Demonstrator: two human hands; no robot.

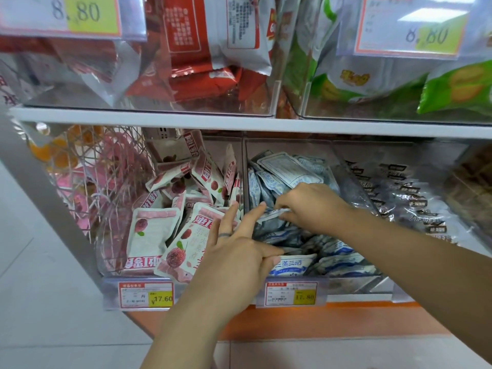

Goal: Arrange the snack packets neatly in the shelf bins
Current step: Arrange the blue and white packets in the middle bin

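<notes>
Plainly, your right hand [311, 206] pinched one blue-and-white packet [269, 213] in curled fingers, above the heap in the middle bin [290, 147]. Your left hand [234, 254] lay with fingers straight and spread across the divider [243, 182], touching the pink packets [151, 230] next door. Dark packets [399, 198] filled a third bin. Two lower price tags read 17.60 [146, 294] and 17.80 [291, 293]; two upper tags [61, 14] read 8.80. One front packet [290, 265] read 三蒸三晒.
</notes>
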